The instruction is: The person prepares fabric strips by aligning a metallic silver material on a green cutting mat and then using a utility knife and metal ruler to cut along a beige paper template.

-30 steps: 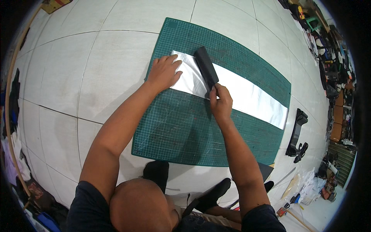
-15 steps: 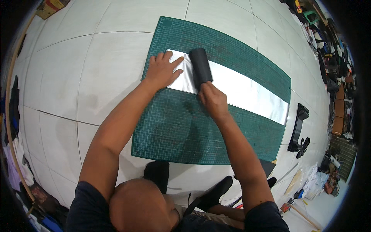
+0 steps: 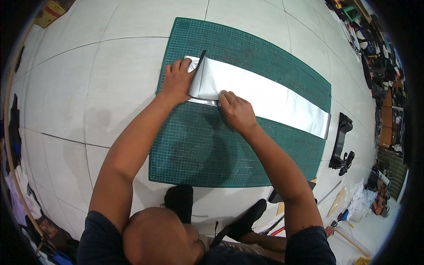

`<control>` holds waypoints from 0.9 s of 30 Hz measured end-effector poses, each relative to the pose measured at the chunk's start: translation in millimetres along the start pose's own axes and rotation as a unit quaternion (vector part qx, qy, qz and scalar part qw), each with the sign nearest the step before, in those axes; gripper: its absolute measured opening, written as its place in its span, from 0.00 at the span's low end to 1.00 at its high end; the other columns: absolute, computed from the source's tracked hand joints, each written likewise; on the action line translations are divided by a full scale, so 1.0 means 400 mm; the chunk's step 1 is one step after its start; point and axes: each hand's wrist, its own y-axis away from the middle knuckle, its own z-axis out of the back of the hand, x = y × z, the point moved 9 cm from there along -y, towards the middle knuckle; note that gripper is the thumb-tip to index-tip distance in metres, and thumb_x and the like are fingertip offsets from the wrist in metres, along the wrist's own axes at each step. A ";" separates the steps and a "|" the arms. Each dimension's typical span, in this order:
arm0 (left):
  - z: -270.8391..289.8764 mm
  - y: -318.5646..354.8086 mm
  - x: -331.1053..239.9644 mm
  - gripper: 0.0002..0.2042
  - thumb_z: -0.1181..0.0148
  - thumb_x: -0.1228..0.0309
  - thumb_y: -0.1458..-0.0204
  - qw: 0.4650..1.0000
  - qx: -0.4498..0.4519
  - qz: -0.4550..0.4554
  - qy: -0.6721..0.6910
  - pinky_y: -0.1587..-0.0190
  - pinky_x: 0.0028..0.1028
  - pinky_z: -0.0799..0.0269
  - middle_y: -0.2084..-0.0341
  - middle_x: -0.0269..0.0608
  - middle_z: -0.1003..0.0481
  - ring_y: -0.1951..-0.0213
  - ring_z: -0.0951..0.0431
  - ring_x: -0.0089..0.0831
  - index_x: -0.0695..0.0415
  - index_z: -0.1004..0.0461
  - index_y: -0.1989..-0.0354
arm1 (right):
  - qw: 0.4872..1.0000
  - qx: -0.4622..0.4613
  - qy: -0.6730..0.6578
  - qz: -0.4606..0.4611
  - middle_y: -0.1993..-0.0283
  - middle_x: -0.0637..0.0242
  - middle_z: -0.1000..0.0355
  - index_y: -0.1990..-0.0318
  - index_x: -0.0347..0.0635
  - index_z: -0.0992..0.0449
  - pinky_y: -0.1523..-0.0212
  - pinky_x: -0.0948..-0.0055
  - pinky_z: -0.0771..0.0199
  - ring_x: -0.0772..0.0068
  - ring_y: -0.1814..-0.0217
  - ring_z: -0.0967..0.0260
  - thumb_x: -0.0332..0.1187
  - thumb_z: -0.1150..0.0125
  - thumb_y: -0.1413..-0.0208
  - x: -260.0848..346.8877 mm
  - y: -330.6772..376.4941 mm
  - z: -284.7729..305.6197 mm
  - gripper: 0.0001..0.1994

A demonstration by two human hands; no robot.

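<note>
A long silver strip [image 3: 269, 99], shiny on top, lies slantwise across a green cutting mat [image 3: 207, 163]. Near its left end a flap of silver sheet stands slightly raised, with a dark edge [image 3: 201, 64] showing where it curls. My left hand [image 3: 177, 81] rests on that left end, fingers spread and the thumb side against the curled edge. Close to the strip's near edge, my right hand [image 3: 238, 110] is closed on the lower border of the silver sheet. Its fingertips partly hide the sheet there.
Right of the mat, a black device with a coiled cable [image 3: 341, 141] sits on the white tiled floor [image 3: 123, 79]. My feet in black [image 3: 179, 201] are by the mat's near edge. Cluttered goods [image 3: 375, 66] line the far right; a cardboard box [image 3: 51, 13] stands top left.
The black curled piece that my right hand held upright over the strip has tipped left, and its silver face now shows. My right hand has moved slightly left and down.
</note>
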 end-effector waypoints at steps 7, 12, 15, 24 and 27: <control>-0.024 -0.013 0.003 0.22 0.29 0.59 0.63 0.999 0.042 0.013 -0.028 0.46 0.40 0.42 0.41 0.41 0.38 0.43 0.39 0.39 0.51 0.19 0.57 | 0.999 -0.029 -0.019 -0.028 0.54 0.56 0.26 0.56 0.35 0.29 0.61 0.66 0.19 0.60 0.54 0.23 0.27 0.43 0.48 -0.011 -0.001 0.014 0.12; -0.026 -0.017 -0.004 0.22 0.27 0.58 0.65 0.997 0.063 0.011 -0.049 0.46 0.41 0.41 0.41 0.41 0.38 0.43 0.39 0.39 0.51 0.18 0.58 | 0.999 -0.013 -0.028 -0.035 0.53 0.56 0.26 0.56 0.35 0.29 0.61 0.64 0.18 0.59 0.55 0.23 0.27 0.43 0.47 -0.015 0.005 0.011 0.11; -0.024 -0.012 -0.006 0.22 0.27 0.59 0.64 0.998 0.055 -0.005 -0.037 0.46 0.41 0.40 0.41 0.41 0.38 0.42 0.39 0.39 0.50 0.19 0.57 | 0.999 -0.005 -0.026 -0.034 0.52 0.56 0.26 0.57 0.34 0.29 0.61 0.65 0.18 0.59 0.52 0.24 0.27 0.43 0.47 -0.013 0.009 0.003 0.11; -0.021 -0.002 -0.009 0.31 0.30 0.69 0.63 0.998 0.062 -0.005 -0.031 0.44 0.42 0.41 0.39 0.44 0.39 0.40 0.40 0.42 0.51 0.27 0.44 | 0.998 0.039 -0.016 -0.036 0.52 0.59 0.26 0.59 0.37 0.28 0.57 0.63 0.18 0.59 0.50 0.25 0.28 0.42 0.46 0.005 0.014 -0.014 0.08; -0.027 0.006 0.002 0.25 0.36 0.69 0.55 0.998 0.044 -0.006 -0.044 0.45 0.41 0.41 0.39 0.43 0.39 0.40 0.40 0.40 0.50 0.26 0.44 | 0.999 0.026 -0.023 -0.038 0.52 0.59 0.26 0.59 0.38 0.27 0.57 0.63 0.18 0.60 0.49 0.26 0.29 0.41 0.47 0.017 0.008 -0.010 0.08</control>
